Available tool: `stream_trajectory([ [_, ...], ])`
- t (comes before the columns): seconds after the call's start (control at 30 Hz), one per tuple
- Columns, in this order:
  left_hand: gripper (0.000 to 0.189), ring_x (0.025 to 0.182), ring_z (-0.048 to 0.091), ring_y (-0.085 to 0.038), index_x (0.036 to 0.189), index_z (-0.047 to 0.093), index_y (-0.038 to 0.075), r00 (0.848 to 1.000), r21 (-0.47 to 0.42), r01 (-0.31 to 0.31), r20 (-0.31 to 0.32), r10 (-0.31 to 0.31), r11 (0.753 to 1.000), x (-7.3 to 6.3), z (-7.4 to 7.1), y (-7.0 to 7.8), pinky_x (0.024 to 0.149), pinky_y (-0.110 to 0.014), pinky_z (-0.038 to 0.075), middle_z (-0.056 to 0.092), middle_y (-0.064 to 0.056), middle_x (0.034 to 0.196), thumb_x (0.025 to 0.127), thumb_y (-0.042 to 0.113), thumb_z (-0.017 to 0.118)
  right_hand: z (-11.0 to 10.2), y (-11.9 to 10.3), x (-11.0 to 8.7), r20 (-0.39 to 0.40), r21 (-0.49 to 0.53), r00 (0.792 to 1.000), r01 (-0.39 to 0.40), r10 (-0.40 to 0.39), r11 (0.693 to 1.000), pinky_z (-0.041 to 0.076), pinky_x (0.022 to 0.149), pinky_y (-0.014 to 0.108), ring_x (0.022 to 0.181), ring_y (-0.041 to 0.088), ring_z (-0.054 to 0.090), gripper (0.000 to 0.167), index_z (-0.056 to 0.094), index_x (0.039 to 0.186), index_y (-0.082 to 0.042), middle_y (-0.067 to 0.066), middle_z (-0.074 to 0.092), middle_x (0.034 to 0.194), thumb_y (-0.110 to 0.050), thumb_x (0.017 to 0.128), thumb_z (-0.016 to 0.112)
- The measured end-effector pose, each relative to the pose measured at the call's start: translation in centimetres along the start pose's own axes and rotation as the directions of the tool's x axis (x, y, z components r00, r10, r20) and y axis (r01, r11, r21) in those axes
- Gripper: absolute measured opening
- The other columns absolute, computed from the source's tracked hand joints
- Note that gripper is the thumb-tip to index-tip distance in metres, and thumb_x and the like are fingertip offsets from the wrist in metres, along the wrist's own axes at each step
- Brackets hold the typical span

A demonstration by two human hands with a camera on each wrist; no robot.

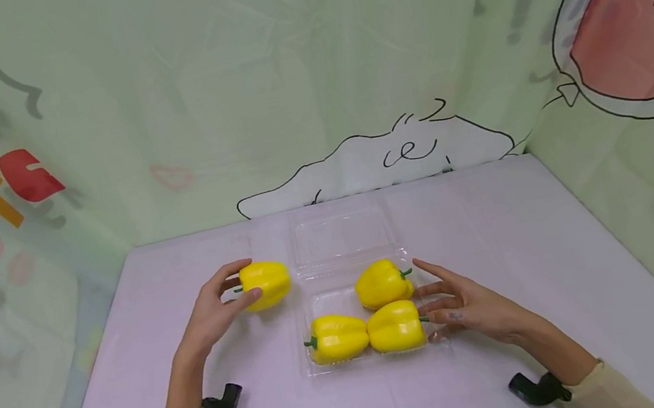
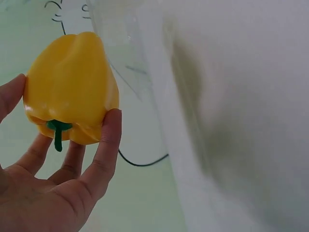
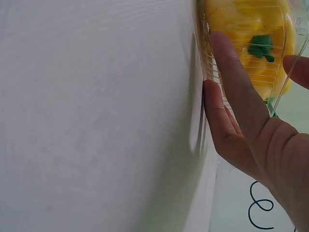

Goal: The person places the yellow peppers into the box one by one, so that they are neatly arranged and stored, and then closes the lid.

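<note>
My left hand (image 1: 212, 313) pinches a yellow bell pepper (image 1: 269, 284) between thumb and fingers, left of a clear plastic clamshell box (image 1: 324, 304). In the left wrist view, this pepper (image 2: 72, 82) is above the tabletop, its green stem facing the palm. Inside the box's tray sit three more yellow bell peppers: one at the back right (image 1: 382, 283), one at the front left (image 1: 339, 337) and one at the front right (image 1: 396, 327). Spread and mostly straight, the fingers of my right hand (image 1: 476, 302) touch the tray's right wall, with the thumb at the rim (image 3: 282, 92).
The box's clear lid (image 1: 341, 234) lies folded back behind the tray. A pale lilac cloth covers the table (image 1: 486, 221). Printed fabric walls (image 1: 306, 77) stand around the table's back and sides. A black wrist camera (image 1: 222, 402) is strapped at the left wrist, another (image 1: 536, 389) at the right.
</note>
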State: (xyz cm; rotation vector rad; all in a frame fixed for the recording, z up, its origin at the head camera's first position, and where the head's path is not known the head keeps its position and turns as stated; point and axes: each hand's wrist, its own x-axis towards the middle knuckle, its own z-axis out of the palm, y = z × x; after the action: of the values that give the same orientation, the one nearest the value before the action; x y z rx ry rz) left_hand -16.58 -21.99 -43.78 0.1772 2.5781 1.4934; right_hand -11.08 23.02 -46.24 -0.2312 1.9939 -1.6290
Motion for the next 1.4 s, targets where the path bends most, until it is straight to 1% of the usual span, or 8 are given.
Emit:
stream_trajectory([
  [0.13, 0.058, 0.143, 0.052, -0.039, 0.151, 0.057, 0.022, 0.999, -0.015, -0.041, 0.02, 0.041, 0.999, -0.3, 0.6, 1.2, 0.108, -0.053, 0.055, 0.054, -0.007, 0.159, 0.097, 0.029, 0.078, 0.0, 0.0, 0.0, 0.005, 0.001, 1.0, -0.004, 0.004, 1.0, 0.066, 0.089, 0.047, 0.134, 0.045, 0.06, 0.105, 0.004, 0.172, -0.023, 0.038, 0.034, 0.161, -0.018, 0.097, 0.077],
  [0.27, 0.06, 0.14, 0.054, -0.038, 0.15, 0.057, 0.019, 0.996, -0.033, -0.084, 0.04, 0.086, 0.996, -0.4, 1.4, 2.0, 0.109, -0.05, 0.057, 0.055, -0.007, 0.157, 0.096, 0.026, 0.08, -0.1, 0.0, 0.0, 0.002, -0.004, 1.0, -0.018, 0.018, 1.0, 0.066, 0.089, 0.046, 0.133, 0.042, 0.06, 0.105, 0.005, 0.172, -0.025, 0.037, 0.035, 0.162, -0.018, 0.097, 0.077],
  [0.5, 0.062, 0.137, 0.055, -0.038, 0.151, 0.056, 0.017, 0.989, -0.039, -0.123, 0.078, 0.126, 0.992, -0.6, 3.0, 2.8, 0.109, -0.049, 0.057, 0.056, -0.007, 0.156, 0.095, 0.025, 0.081, -0.1, 0.1, 0.1, 0.0, -0.01, 1.0, -0.021, 0.021, 1.0, 0.066, 0.089, 0.044, 0.131, 0.04, 0.062, 0.104, 0.006, 0.172, -0.024, 0.037, 0.035, 0.161, -0.018, 0.097, 0.077],
  [0.67, 0.061, 0.135, 0.056, -0.036, 0.15, 0.057, 0.016, 0.98, -0.034, -0.165, 0.107, 0.168, 0.986, -0.6, 4.0, 3.3, 0.109, -0.049, 0.057, 0.057, -0.006, 0.153, 0.095, 0.024, 0.081, -0.3, 0.2, 0.0, 0.004, -0.005, 1.0, -0.013, 0.013, 1.0, 0.066, 0.088, 0.044, 0.131, 0.04, 0.062, 0.104, 0.006, 0.172, -0.024, 0.038, 0.034, 0.162, -0.018, 0.097, 0.078],
  [0.87, 0.062, 0.133, 0.057, -0.031, 0.151, 0.057, 0.016, 0.975, -0.024, -0.176, 0.133, 0.178, 0.984, -0.5, 4.8, 3.9, 0.11, -0.048, 0.057, 0.057, -0.005, 0.153, 0.095, 0.026, 0.081, -0.2, 0.2, 0.1, 0.003, -0.002, 1.0, -0.015, 0.015, 1.0, 0.066, 0.087, 0.044, 0.13, 0.038, 0.063, 0.104, 0.006, 0.172, -0.025, 0.037, 0.034, 0.162, -0.018, 0.097, 0.078],
  [1.03, 0.061, 0.132, 0.057, -0.03, 0.151, 0.057, 0.018, 0.969, -0.021, -0.192, 0.152, 0.193, 0.981, -0.5, 5.3, 4.3, 0.109, -0.047, 0.057, 0.056, -0.006, 0.154, 0.095, 0.028, 0.081, -0.1, 0.3, 0.2, 0.0, -0.004, 1.0, -0.014, 0.014, 1.0, 0.066, 0.087, 0.043, 0.13, 0.038, 0.063, 0.104, 0.006, 0.172, -0.025, 0.037, 0.035, 0.162, -0.017, 0.097, 0.077],
  [1.2, 0.06, 0.131, 0.057, -0.028, 0.15, 0.057, 0.019, 0.964, -0.014, -0.215, 0.155, 0.215, 0.977, -0.4, 5.8, 4.4, 0.108, -0.047, 0.058, 0.057, -0.005, 0.152, 0.095, 0.027, 0.081, -0.1, 0.3, 0.2, -0.003, -0.001, 1.0, -0.022, 0.022, 1.0, 0.066, 0.088, 0.044, 0.131, 0.039, 0.063, 0.104, 0.006, 0.172, -0.025, 0.036, 0.035, 0.162, -0.018, 0.097, 0.077],
  [1.4, 0.059, 0.13, 0.059, -0.025, 0.149, 0.059, 0.021, 0.962, 0.007, -0.226, 0.157, 0.222, 0.974, -0.1, 6.2, 4.6, 0.108, -0.044, 0.058, 0.06, -0.002, 0.149, 0.094, 0.029, 0.082, -0.2, 0.2, 0.1, 0.006, 0.002, 1.0, -0.01, 0.01, 1.0, 0.066, 0.087, 0.043, 0.13, 0.038, 0.063, 0.104, 0.006, 0.172, -0.023, 0.037, 0.035, 0.162, -0.017, 0.097, 0.077],
])
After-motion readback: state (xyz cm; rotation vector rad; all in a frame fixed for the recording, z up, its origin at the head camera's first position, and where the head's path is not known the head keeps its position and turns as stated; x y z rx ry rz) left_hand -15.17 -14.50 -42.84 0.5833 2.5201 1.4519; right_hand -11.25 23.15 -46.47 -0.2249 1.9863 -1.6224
